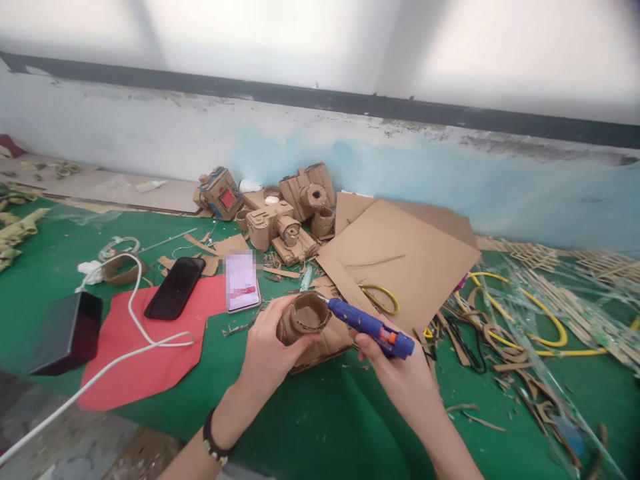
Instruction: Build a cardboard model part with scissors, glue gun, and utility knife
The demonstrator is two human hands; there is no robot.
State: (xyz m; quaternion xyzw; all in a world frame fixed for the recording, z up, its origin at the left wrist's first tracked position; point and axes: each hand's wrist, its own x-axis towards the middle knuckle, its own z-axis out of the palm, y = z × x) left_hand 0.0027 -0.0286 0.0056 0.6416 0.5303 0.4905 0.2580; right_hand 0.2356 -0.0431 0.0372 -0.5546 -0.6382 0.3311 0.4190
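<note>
My left hand (pixel 267 350) is closed around a cardboard model with a round tube (pixel 307 319) on its front, holding it on the green table (pixel 310 413). My right hand (pixel 400 373) grips a blue glue gun (pixel 373 327) with an orange trigger. The gun's metal tip touches the tube's right rim. A black bracelet sits on my left wrist.
Several finished cardboard camera models (pixel 280 217) stand at the back by the wall. A large cardboard sheet (pixel 400 257) lies right of them. Two phones (pixel 175 288) lie on red paper (pixel 150 347); a black device (pixel 65 331) and white cable (pixel 130 313) are left. Yellow cord and scraps (pixel 525 320) litter the right.
</note>
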